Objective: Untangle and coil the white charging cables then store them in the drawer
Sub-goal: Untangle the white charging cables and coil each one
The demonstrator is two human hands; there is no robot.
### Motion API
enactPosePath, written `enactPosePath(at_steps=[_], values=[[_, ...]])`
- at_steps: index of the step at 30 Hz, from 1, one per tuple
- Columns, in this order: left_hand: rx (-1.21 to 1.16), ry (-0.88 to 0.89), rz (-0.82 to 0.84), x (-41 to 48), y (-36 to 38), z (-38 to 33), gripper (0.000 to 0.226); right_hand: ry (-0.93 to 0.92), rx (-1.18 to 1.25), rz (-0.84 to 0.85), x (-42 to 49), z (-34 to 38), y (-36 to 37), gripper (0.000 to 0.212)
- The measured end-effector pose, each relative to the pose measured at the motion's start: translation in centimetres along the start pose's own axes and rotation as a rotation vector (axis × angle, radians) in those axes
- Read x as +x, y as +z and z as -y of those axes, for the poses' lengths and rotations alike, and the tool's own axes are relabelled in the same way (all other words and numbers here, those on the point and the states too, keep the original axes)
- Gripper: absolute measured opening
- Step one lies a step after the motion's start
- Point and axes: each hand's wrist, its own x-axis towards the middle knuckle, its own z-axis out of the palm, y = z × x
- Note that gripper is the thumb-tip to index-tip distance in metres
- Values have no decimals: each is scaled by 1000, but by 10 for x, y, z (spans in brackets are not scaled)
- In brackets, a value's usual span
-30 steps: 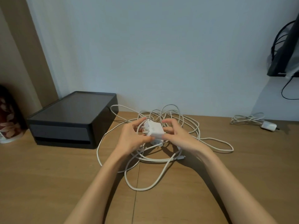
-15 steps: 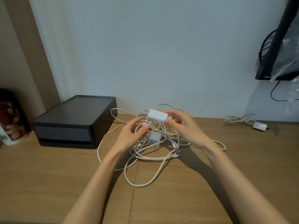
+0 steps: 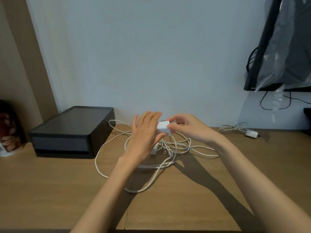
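Pinches white charger block (image 3: 163, 129) in right hand (image 3: 190, 128) just above cable tangle (image 3: 170, 149) lying mid-table right of black drawer box (image 3: 72, 132), sets left hand (image 3: 144, 137) flat, fingers straight, against block, likely cinches knots tighter if yanks block up before freeing loops.

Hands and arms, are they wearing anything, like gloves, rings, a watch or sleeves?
No. The left hand and right hand are bare: no gloves, rings or watch show. The left forearm and right forearm are bare too, with no sleeves in view.
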Motion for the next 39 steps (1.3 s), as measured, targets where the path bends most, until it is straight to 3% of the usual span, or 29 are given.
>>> enactPosePath(at_steps=[2, 7, 10, 13, 16, 19, 21, 25, 28, 33, 39], values=[[-79, -5, 45, 5, -7, -7, 46, 10, 40, -33, -4, 1, -6, 18], [-398, -162, 44, 6, -14, -10, 30, -29, 19, -164, -10, -1, -30, 6], [-615, -343, 31, 8, -23, -13, 21, -53, -115, -329, -14, -4, -42, 22], [-763, -537, -2, 12, -34, -8, 26, -42, -26, -485, -17, -9, -55, 37], [-834, -661, -33, 16, -37, -3, 32, -16, 225, -537, -15, -7, -62, 44], [-982, -797, -32, 17, -32, -9, 37, -25, 455, -484, -13, 0, -56, 25], [-1075, -845, -22, 17, -29, -16, 38, -54, 362, -451, -10, 0, -46, 21], [-1059, -740, 163, 12, -28, -21, 31, -77, 269, -402, -10, 0, -26, 22], [-1011, -584, 283, 9, -32, -23, 37, -92, 222, -502, -9, 2, -23, 24], [-1006, -415, 363, 18, -37, -40, 24, -166, 425, -565, -7, 15, -26, 25], [-1048, -447, 198, 34, -51, -51, 30, -163, 467, -618, -7, 26, -33, 21]])
